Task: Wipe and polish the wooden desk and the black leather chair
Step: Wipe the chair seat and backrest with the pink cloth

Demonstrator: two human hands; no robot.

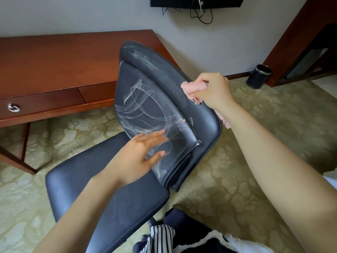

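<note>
The black leather chair (102, 181) stands in the middle of the view, its backrest (145, 99) streaked with whitish wipe marks. My right hand (212, 90) grips a bunched pink cloth (193, 87) against the backrest's upper right edge; part of the cloth hangs behind my wrist. With its fingers straight, my left hand (140, 156) lies against the lower front of the backrest, above the seat. The wooden desk (60, 59) stands behind the chair at the left, along the wall.
A desk drawer with a metal ring pull (13, 108) faces me at the left. A dark waste bin (258, 76) stands on the patterned carpet (255, 125) by the wall, next to a wooden cabinet (300, 42). Cables hang from a wall-mounted screen (197, 1).
</note>
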